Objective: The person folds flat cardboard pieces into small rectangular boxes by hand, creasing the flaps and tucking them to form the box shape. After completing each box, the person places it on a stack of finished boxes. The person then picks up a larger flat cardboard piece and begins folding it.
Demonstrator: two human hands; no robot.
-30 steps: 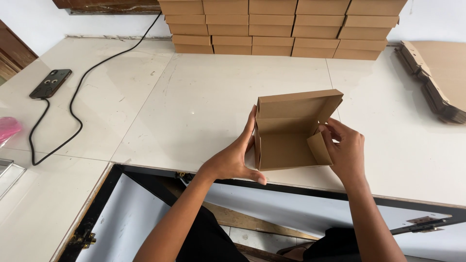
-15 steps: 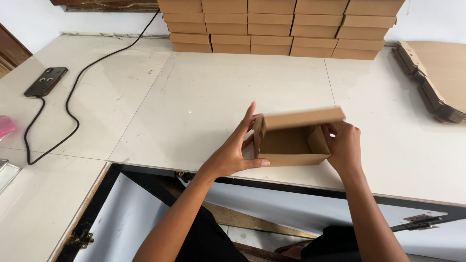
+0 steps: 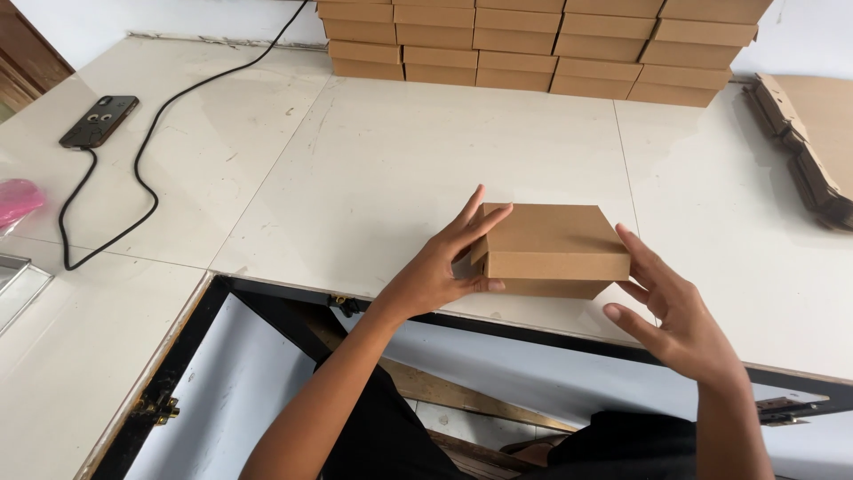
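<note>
The box [image 3: 553, 251] is plain brown cardboard, matt and unprinted, its lid smooth with crisp folded edges. The tabletop [image 3: 373, 169] under it is pale cream, smooth as polished stone or laminate, with a soft sheen and faint scuffs, split by thin seams. Behind the box, the stacked boxes [image 3: 533, 44] are the same matt brown cardboard. Right of the box, the flat blanks [image 3: 813, 142] show rough corrugated edges. Far left of the box, the phone [image 3: 99, 121] has a dark glossy back and its cable [image 3: 169, 111] is black, rubbery and matt. Left of the phone lies something pink [image 3: 18, 200], glossy like thin plastic.
</note>
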